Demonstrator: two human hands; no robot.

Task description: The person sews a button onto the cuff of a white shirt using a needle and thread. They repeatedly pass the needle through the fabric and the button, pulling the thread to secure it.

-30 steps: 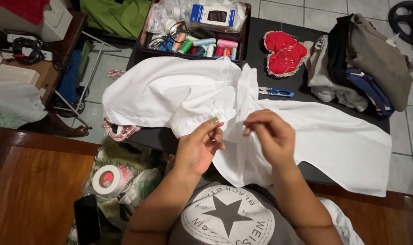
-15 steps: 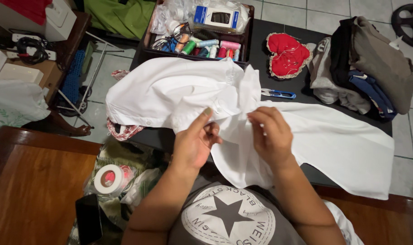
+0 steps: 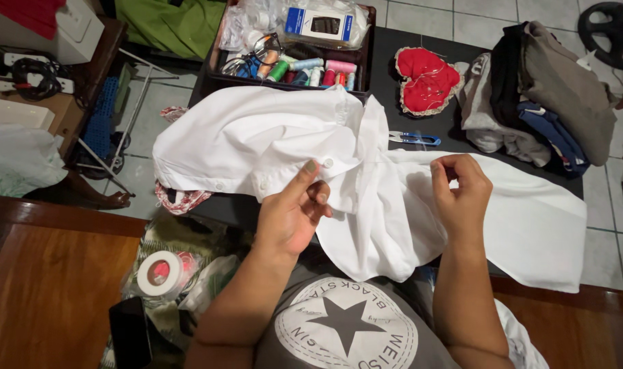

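Observation:
A white shirt (image 3: pixel 257 137) lies spread over a black table (image 3: pixel 407 48). My left hand (image 3: pixel 294 212) pinches the shirt's edge between thumb and fingers, just below a small white button (image 3: pixel 328 164). My right hand (image 3: pixel 462 195) is raised over the shirt's right part, a hand's width from the left hand. Its thumb and fingertips are pinched together as on a needle and thread, which are too fine to make out. Blue thread snips (image 3: pixel 414 139) lie on the table just beyond the shirt, between the two hands.
A dark tray (image 3: pixel 294 65) with several thread spools stands at the back. A red heart pincushion (image 3: pixel 428 80) and a pile of folded clothes (image 3: pixel 551 96) lie at the back right. A white tape roll (image 3: pixel 160 272) and a black phone (image 3: pixel 130 331) are at the lower left.
My right hand has drawn away to the right from the fold where both hands met. The left hand has kept its pinch on the shirt near the button.

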